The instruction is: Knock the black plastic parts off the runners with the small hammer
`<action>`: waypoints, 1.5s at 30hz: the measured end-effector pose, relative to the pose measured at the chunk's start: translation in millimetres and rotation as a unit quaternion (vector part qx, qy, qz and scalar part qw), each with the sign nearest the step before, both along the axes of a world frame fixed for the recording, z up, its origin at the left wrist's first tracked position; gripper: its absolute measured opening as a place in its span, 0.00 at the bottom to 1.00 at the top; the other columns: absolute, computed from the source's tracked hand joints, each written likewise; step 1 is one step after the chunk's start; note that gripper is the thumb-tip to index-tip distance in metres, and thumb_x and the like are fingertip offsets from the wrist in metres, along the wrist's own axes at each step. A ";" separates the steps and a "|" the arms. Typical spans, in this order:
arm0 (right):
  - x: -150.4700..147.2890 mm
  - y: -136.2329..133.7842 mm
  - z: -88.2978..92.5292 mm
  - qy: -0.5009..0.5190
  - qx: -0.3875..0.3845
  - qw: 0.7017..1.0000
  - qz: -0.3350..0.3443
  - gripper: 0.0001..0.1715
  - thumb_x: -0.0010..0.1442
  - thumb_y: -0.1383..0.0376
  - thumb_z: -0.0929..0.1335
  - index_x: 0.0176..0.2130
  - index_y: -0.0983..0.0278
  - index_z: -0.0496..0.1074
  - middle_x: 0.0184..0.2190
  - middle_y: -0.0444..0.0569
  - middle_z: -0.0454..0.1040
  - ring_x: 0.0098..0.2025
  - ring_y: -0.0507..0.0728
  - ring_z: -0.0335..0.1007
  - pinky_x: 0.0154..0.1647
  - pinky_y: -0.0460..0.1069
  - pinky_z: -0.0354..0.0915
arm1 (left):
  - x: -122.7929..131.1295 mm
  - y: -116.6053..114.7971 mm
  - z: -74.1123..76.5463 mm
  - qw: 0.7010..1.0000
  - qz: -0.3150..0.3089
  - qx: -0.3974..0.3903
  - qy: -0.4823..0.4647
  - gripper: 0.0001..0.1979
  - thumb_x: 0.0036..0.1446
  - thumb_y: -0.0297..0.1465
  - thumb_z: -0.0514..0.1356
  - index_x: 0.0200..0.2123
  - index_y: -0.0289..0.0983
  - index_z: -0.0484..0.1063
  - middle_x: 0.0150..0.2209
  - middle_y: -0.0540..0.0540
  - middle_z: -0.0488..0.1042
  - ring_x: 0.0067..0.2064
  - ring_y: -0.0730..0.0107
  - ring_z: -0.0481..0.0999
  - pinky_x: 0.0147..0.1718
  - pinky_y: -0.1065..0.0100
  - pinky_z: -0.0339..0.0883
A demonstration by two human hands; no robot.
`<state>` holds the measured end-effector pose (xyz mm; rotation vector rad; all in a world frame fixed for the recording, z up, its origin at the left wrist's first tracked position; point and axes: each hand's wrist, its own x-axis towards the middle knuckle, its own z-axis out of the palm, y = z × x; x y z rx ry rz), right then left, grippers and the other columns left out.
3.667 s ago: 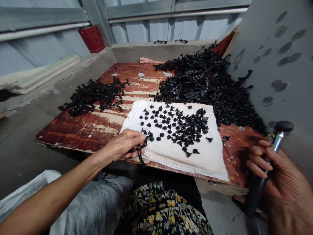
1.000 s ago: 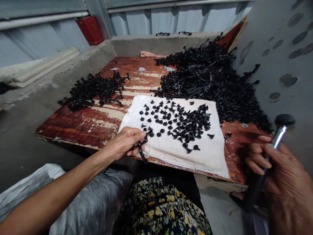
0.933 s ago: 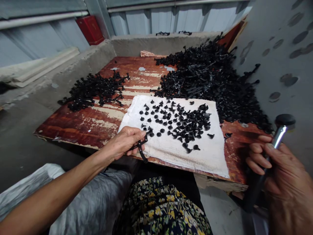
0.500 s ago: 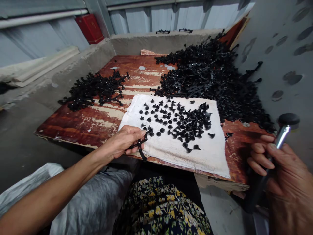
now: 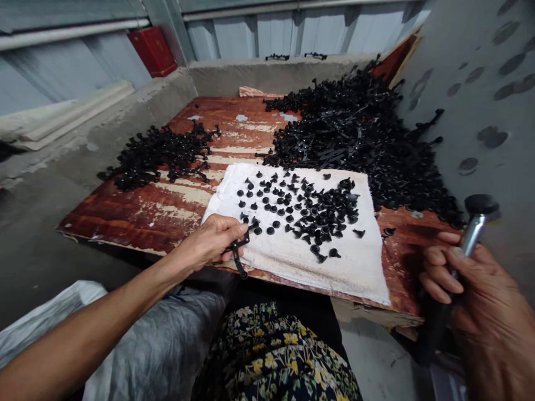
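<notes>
My left hand [image 5: 217, 236] is closed on a small black plastic bracket [image 5: 239, 250] with thin arms, held over the near left edge of a white cloth [image 5: 259, 250]. Part of the bracket is hidden by the fingers. Scattered across the cloth lie several small black suction-cup-like pieces [image 5: 330, 214] with short stems, some right beside the bracket. At the right, past the table's corner, my right hand [image 5: 468, 284] grips a hammer [image 5: 472, 234] with a round black head, a shiny metal shaft and a dark handle. Its head points up.
A big heap of black brackets [image 5: 346, 128] covers the table's back right. Another smaller pile of brackets [image 5: 163, 153] lies at left on the worn red-brown tabletop [image 5: 167, 220]. Low concrete ledges [image 5: 251, 73] border the back and left. A spotted grey panel [image 5: 480, 111] rises at right.
The view has shifted slightly. The hammer and my right hand appear a little farther left in the picture; my left hand keeps its hold on the bracket almost unchanged.
</notes>
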<state>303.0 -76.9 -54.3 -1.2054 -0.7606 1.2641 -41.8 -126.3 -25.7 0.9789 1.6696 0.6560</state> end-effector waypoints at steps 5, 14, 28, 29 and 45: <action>-12.8 -25.9 13.0 -0.134 -0.005 0.990 0.040 0.22 0.41 0.53 0.78 0.33 0.58 0.71 0.18 0.40 0.67 0.11 0.47 0.51 0.07 0.42 0.54 | -0.1 2.7 3.0 1.000 0.007 -0.016 -0.002 0.17 0.51 0.42 0.62 0.21 0.36 0.65 0.16 0.52 0.70 0.11 0.83 0.57 0.10 0.79 0.44; -83.9 -40.6 26.8 -0.398 0.317 0.809 0.295 0.35 0.62 0.67 0.65 0.64 0.43 0.60 0.53 0.44 0.75 0.49 0.60 0.76 0.49 0.59 0.73 | -0.8 5.3 8.8 0.999 -0.026 -0.013 0.035 0.15 0.56 0.35 0.56 0.19 0.36 0.65 0.15 0.52 0.69 0.11 0.82 0.57 0.12 0.78 0.47; -114.9 -24.7 19.8 -0.600 0.347 0.604 0.392 0.42 0.57 0.78 0.56 0.69 0.64 0.53 0.28 0.47 0.65 0.20 0.52 0.61 0.20 0.47 0.61 | -10.4 6.8 2.0 0.997 -0.075 -0.012 0.020 0.15 0.53 0.40 0.58 0.24 0.34 0.68 0.22 0.47 0.76 0.14 0.81 0.62 0.13 0.78 0.50; -115.2 -24.6 22.2 -0.606 0.346 0.597 0.396 0.41 0.58 0.78 0.56 0.69 0.64 0.53 0.28 0.46 0.65 0.19 0.52 0.59 0.20 0.47 0.60 | -10.2 6.7 4.0 0.997 -0.077 -0.021 0.006 0.14 0.53 0.40 0.58 0.25 0.34 0.69 0.24 0.47 0.77 0.15 0.81 0.63 0.13 0.78 0.50; -113.0 -14.1 26.7 -0.582 0.332 0.609 0.425 0.39 0.61 0.76 0.57 0.69 0.63 0.52 0.31 0.49 0.69 0.23 0.51 0.63 0.25 0.47 0.66 | -18.4 6.4 -9.3 0.993 -0.117 -0.025 0.014 0.20 0.53 0.47 0.55 0.24 0.36 0.69 0.11 0.54 0.63 0.11 0.81 0.54 0.10 0.78 0.45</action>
